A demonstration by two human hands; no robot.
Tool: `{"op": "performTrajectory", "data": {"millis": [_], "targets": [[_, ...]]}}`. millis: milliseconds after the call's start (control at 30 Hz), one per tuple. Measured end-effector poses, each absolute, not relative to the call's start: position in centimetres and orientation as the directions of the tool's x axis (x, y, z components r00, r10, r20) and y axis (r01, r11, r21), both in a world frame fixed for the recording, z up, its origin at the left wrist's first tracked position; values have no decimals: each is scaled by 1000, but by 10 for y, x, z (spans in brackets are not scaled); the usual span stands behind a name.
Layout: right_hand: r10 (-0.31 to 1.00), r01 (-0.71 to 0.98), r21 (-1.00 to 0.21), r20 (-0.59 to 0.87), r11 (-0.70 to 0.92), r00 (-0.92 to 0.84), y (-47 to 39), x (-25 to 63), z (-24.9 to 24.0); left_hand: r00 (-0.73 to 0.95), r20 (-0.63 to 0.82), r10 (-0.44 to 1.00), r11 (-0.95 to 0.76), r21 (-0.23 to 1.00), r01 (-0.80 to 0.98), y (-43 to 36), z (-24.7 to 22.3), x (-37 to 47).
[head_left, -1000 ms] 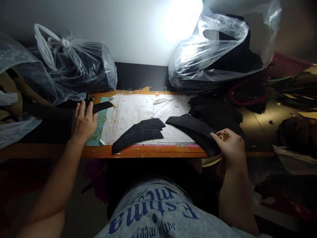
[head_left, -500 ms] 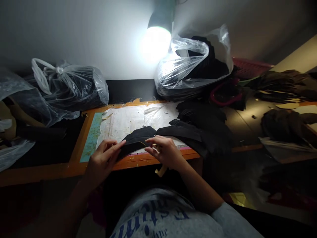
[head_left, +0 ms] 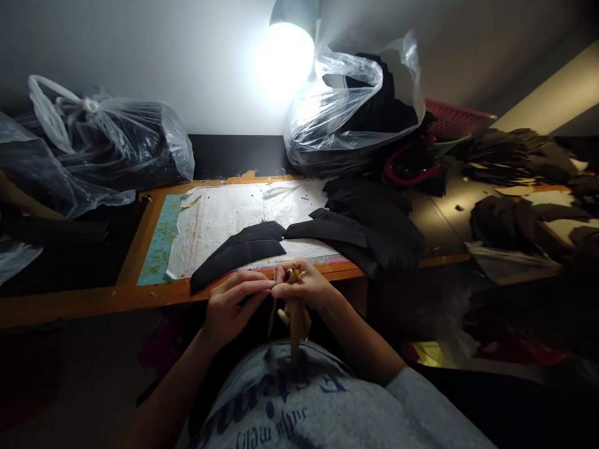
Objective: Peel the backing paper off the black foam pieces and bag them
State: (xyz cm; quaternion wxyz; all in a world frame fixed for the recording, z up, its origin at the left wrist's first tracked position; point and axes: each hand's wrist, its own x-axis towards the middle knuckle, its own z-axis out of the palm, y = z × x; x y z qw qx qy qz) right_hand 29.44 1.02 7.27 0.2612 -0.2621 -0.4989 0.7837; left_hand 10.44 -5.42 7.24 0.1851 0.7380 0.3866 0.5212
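My left hand (head_left: 236,305) is closed, thumb and fingertips pinched together against the fingertips of my right hand. A thin strip (head_left: 272,318) hangs down where the two hands meet. In my right hand (head_left: 306,285) are curled tan strips (head_left: 296,327), some dangling below the fingers in front of the shirt. Just beyond my hands, a curved black fabric-like piece (head_left: 238,252) lies flat, its left end over the table's front edge. Another black piece (head_left: 327,232) rests to its right, partly on a pile of similar black pieces (head_left: 393,227).
White paper (head_left: 224,209) covers the work surface beside a teal strip (head_left: 159,237). A bright lamp (head_left: 285,59) stands behind. Plastic bags of black material stand at the left (head_left: 126,143) and back right (head_left: 327,131). A pink basket (head_left: 461,120) and stacked dark pieces (head_left: 500,221) are farther right.
Both hands have left the curved black piece and come together nearer my body. That piece now lies flat on the table. The view has shifted slightly.
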Motion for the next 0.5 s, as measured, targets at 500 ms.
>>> {"op": "performTrajectory", "data": {"millis": [500], "targets": [[983, -382, -906, -154, -182, -103, 16, 376, 36, -593, 547, 591, -386, 837, 387, -77, 40, 13]]}}
